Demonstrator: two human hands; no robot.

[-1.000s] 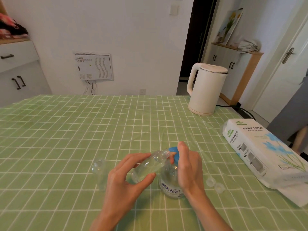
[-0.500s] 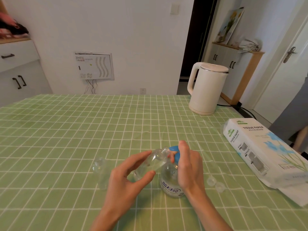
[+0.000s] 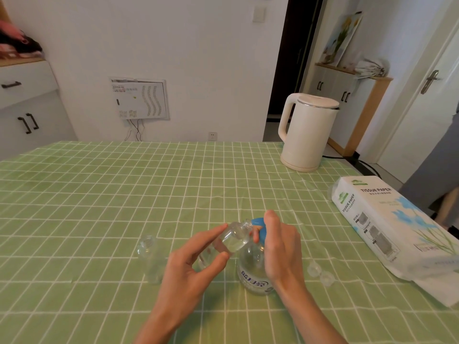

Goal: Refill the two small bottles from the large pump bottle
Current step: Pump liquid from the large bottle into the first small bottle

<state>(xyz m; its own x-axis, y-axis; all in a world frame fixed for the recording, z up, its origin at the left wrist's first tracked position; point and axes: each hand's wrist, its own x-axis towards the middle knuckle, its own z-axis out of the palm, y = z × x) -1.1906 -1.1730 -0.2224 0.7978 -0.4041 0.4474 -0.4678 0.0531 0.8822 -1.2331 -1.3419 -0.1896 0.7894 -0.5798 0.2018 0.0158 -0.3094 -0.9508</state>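
The large clear pump bottle (image 3: 253, 271) with a blue pump head (image 3: 259, 225) stands on the green checked tablecloth. My right hand (image 3: 279, 247) lies over the pump, fingers pressing on its top. My left hand (image 3: 191, 266) pinches a small clear bottle (image 3: 233, 238), tilted with its open mouth against the pump's nozzle. A second small clear bottle (image 3: 150, 259) stands upright to the left, with no cap on it. Two clear caps (image 3: 320, 274) lie on the cloth to the right of the pump bottle.
A cream electric kettle (image 3: 308, 131) stands at the table's far right, its cord running off the edge. A pack of tissue paper (image 3: 387, 227) lies along the right edge. A person stands beyond the right edge (image 3: 444, 175).
The view has shifted slightly. The tilted small bottle stays at the nozzle and my right hand stays on the pump head; no clear movement of either.
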